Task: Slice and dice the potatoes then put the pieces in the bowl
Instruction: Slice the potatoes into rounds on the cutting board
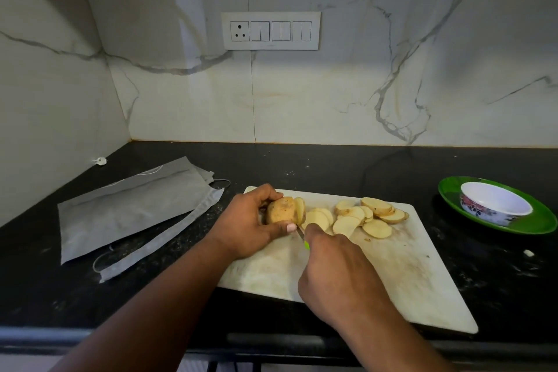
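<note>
1. Two bare forearms are coming into view from the near edge, one from the near left, one from the near right.
2. No sleeves are showing; both arms are running uncovered all the way to the bottom of the picture.
3. The left hand [244, 225] is showing no ring, no band and no watch at the wrist.
4. Its thumbnail is catching the light, looking short and pale, unpainted.
5. The right hand [335, 269] is showing its back to us, knuckles rounded, and it is likewise wearing no jewellery and no glove.
6. Neither wrist is carrying a strap or any marking.
</note>
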Available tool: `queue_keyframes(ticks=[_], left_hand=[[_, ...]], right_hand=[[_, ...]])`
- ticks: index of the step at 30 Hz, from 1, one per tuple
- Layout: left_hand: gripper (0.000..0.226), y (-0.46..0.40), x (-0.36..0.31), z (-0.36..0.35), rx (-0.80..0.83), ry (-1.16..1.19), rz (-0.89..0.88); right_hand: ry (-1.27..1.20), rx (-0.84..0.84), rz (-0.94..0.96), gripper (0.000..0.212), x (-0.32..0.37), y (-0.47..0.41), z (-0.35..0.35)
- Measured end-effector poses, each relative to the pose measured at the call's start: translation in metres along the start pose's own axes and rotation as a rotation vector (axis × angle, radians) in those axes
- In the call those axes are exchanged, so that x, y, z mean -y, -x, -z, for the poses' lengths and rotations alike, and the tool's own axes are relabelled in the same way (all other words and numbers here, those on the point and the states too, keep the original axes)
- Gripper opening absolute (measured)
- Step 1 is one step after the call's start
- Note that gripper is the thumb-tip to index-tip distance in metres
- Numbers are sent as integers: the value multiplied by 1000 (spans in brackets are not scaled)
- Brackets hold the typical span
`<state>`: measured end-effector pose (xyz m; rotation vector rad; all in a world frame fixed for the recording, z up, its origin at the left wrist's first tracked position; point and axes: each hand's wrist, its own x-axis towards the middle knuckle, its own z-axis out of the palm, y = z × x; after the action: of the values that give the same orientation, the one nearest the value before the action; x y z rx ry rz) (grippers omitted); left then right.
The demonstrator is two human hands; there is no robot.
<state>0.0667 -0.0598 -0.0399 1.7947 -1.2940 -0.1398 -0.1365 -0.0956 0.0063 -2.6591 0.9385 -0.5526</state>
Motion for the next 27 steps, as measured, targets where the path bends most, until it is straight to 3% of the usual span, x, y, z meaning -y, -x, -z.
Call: queue_keyframes(ticks=[5,8,27], left_hand=[[55,-1,2,1,-14,4,29],[58,-1,4,1,-30,-1,42],[64,0,1,4,-54,-29,93]], right_hand=[[-10,-3,-29,36,-7,26,19],[-2,-88,-27,30,-8,25,28],[2,-141,10,32,0,-3,12]])
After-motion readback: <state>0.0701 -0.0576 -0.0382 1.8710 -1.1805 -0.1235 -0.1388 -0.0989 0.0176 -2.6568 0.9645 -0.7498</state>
